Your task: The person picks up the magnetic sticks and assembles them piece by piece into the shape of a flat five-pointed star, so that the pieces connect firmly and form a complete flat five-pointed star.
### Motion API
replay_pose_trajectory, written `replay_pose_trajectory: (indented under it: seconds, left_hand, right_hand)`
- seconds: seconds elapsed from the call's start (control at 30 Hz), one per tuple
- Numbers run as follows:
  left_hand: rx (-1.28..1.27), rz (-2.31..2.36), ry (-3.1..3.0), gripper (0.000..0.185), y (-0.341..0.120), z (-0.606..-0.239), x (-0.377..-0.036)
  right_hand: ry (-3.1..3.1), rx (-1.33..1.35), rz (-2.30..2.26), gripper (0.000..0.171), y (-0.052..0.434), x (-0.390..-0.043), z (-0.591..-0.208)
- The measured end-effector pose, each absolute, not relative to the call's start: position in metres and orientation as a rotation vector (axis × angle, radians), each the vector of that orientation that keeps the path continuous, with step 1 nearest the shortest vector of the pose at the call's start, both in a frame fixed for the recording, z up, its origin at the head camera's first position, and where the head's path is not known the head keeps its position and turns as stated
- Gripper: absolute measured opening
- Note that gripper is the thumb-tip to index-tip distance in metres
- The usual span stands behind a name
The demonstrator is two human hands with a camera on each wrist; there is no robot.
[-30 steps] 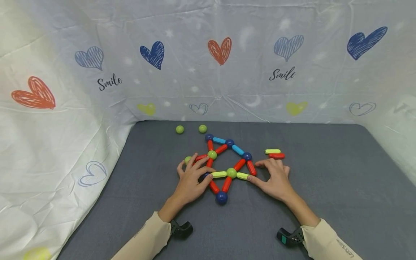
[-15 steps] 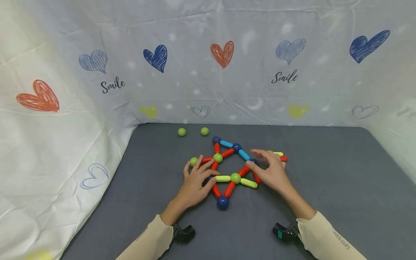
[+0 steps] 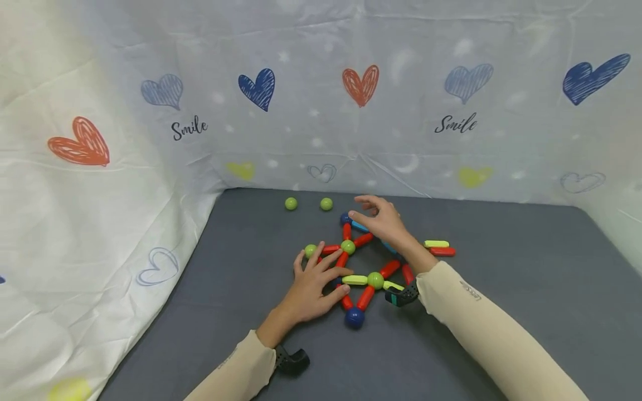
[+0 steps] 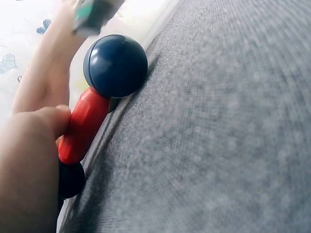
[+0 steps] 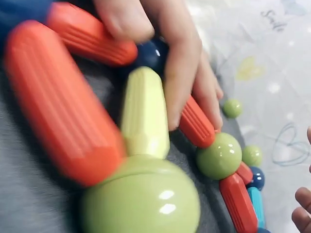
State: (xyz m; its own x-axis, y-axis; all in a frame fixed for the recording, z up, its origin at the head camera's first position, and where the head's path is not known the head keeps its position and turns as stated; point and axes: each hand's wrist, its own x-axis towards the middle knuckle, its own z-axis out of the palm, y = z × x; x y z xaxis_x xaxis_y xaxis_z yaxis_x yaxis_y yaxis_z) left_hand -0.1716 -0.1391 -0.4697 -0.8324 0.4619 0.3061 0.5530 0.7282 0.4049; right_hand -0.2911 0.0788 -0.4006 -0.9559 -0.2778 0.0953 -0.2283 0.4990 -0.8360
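Observation:
Ball-and-rod magnetic pieces form a flat frame on the table, with green balls, blue balls and red rods. My left hand rests at the frame's left side. Its thumb and index finger pinch a blue ball, with the thumb also against a red rod in the left wrist view. My right hand hovers over the frame's far corner, fingers loosely bent and nothing held. It partly hides the light blue rods. The right wrist band covers the end of a yellow rod.
Two loose green balls, one left of the other, lie near the table's far edge. A loose yellow rod and red rod lie to the right. A white printed curtain borders the table.
My right hand has let go of the frame's right-hand yellow rod and moved away and leftward, over the far blue ball. My left hand stays on the frame, while the camera view has shifted.

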Motion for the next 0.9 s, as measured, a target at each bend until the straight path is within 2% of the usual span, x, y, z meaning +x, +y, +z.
replay_pose_trajectory:
  seconds: [0.37,0.9]
  left_hand:
    - [-0.819,-0.723,-2.760,0.038,-0.139,-0.469,-0.171]
    - [-0.838,-0.737,-2.749,0.044,-0.141,-0.471,-0.173]
  right_hand:
    - [2.511,-0.399,-1.470,0.058,0.043,-0.336,-0.411]
    - [2.567,-0.376,-1.331,0.055,0.005,-0.362,-0.419]
